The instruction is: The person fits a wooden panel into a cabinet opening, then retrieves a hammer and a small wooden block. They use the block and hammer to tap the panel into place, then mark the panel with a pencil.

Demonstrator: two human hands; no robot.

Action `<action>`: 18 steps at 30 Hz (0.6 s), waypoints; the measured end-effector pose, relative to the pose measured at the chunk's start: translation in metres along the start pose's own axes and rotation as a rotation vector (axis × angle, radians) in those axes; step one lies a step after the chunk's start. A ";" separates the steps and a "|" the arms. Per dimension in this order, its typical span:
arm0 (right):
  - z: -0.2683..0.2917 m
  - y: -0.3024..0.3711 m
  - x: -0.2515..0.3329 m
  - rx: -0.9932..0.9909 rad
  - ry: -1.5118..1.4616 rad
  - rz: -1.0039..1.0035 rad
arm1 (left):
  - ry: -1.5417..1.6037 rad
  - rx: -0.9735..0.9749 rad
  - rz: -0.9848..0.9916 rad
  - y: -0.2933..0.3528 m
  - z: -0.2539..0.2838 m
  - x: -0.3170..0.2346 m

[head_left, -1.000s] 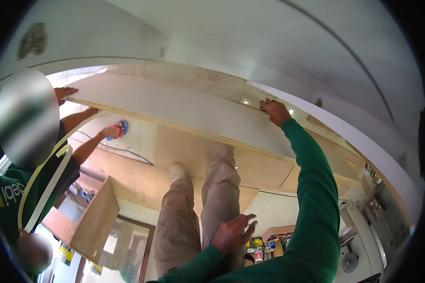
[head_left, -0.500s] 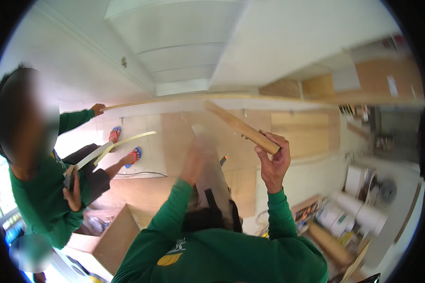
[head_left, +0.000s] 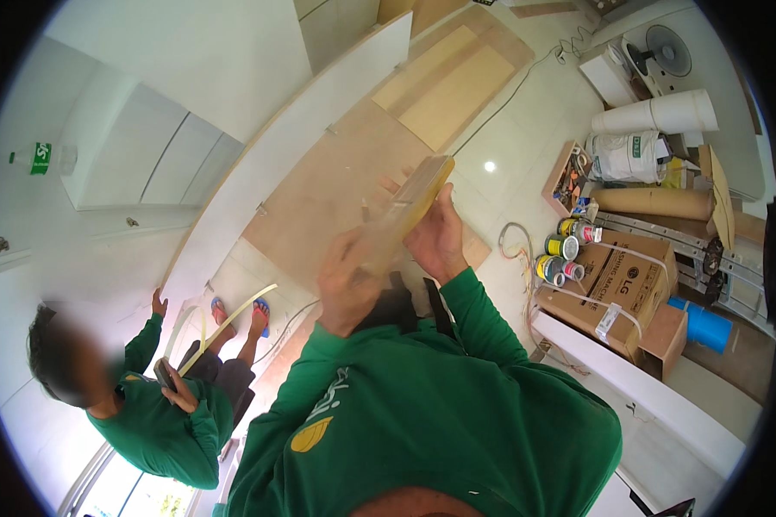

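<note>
A flat, narrow piece of wood (head_left: 424,191) with a yellowish edge is in front of my body, smeared by motion. My right hand (head_left: 440,237) grips it, thumb on the near side and fingertips showing beyond its far side. My left hand (head_left: 347,284) is at its lower left end, its fingers too blurred to show whether they grip it. To the left, a co-worker in a green top (head_left: 168,431) has one hand on the end of a long white panel (head_left: 293,142) with wood-coloured edging. The co-worker's other hand holds a dark object beside a pale curved strip (head_left: 233,323).
Brown boards (head_left: 319,207) lie on the tiled floor ahead. At right are a cardboard box (head_left: 616,284), several paint cans (head_left: 563,247), a tool tray (head_left: 569,177), white rolls (head_left: 655,112), a ladder (head_left: 724,267) and a fan (head_left: 666,50). A cable (head_left: 509,102) crosses the floor.
The view has turned toward the right. The piece of wood has swung to a steeper slant, and my left hand has come up to its lower end. My right hand still grips it.
</note>
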State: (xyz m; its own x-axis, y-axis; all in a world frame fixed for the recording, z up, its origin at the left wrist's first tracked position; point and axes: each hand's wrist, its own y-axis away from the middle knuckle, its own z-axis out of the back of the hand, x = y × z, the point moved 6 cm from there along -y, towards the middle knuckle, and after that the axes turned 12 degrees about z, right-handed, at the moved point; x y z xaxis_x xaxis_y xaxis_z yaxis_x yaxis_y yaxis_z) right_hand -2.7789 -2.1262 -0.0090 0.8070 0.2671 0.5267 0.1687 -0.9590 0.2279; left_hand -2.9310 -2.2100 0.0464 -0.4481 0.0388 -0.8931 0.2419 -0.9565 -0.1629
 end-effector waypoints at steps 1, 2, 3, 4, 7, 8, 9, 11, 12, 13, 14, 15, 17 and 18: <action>0.008 0.005 0.002 -0.076 -0.008 -0.028 | -0.015 0.025 0.001 0.001 -0.017 -0.011; 0.021 0.007 0.011 -0.116 -0.054 -0.027 | -0.024 0.053 -0.003 0.001 -0.036 -0.024; 0.042 0.005 0.018 -0.156 -0.100 -0.027 | -0.032 0.081 -0.008 0.001 -0.052 -0.035; 0.062 0.001 0.025 -0.193 -0.148 -0.024 | -0.034 0.112 -0.009 -0.001 -0.068 -0.045; 0.112 -0.006 0.061 -0.294 -0.105 -0.002 | 0.006 0.180 0.008 -0.010 -0.122 -0.075; 0.119 -0.004 0.076 -0.332 -0.130 -0.024 | 0.041 0.192 0.034 -0.014 -0.140 -0.079; 0.126 -0.003 0.091 -0.368 -0.154 -0.046 | 0.077 0.204 0.060 -0.016 -0.157 -0.084; 0.140 -0.004 0.123 -0.397 -0.163 -0.045 | 0.090 0.207 0.016 -0.020 -0.187 -0.103; 0.153 -0.005 0.137 -0.390 -0.147 -0.030 | 0.097 0.207 -0.006 -0.022 -0.200 -0.111; 0.159 -0.006 0.148 -0.384 -0.147 -0.019 | 0.096 0.213 -0.013 -0.024 -0.212 -0.119; 0.166 -0.008 0.160 -0.375 -0.147 -0.008 | 0.095 0.218 -0.020 -0.027 -0.222 -0.129; 0.171 -0.010 0.170 -0.365 -0.159 0.002 | 0.093 0.222 -0.026 -0.029 -0.231 -0.136; 0.171 -0.009 0.188 -0.382 -0.170 -0.002 | 0.077 0.193 -0.049 -0.033 -0.247 -0.145; 0.171 -0.008 0.195 -0.409 -0.174 -0.011 | 0.068 0.178 -0.061 -0.035 -0.253 -0.149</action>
State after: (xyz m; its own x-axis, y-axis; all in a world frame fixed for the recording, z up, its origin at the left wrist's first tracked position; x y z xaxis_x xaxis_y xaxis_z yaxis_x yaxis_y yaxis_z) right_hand -2.5262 -2.0827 -0.0483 0.8954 0.2234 0.3851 -0.0321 -0.8303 0.5564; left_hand -2.6546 -2.1096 0.0791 -0.3963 0.1115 -0.9113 0.0577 -0.9876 -0.1459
